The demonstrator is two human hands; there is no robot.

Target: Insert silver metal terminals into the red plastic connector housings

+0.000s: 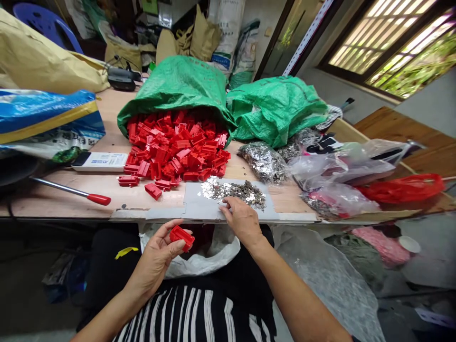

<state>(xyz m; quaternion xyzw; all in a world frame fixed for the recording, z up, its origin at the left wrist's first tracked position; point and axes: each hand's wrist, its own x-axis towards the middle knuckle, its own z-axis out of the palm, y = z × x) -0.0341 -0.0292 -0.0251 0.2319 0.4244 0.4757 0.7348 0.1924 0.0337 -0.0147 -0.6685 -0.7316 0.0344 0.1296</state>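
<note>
In my left hand (160,251) is a small red plastic housing (182,237), open on one side, held between thumb and fingers in front of the table edge. My right hand (242,218) reaches over the near edge of a grey board (194,204), its thumb and index finger pinched together. Whatever sits in that pinch is too small to make out. Just beyond those fingertips, a heap of small shiny metal pieces (235,191) is spread on the board. A large pile of red plastic housings (178,147) spills from a green woven sack (181,85) behind.
Another green sack (278,107) and a clear bag of metal pieces (265,161) stand at the back right. A lever with a red grip (99,199) juts out at left, near a white box (101,161). Over my lap hangs an open white sack (206,263).
</note>
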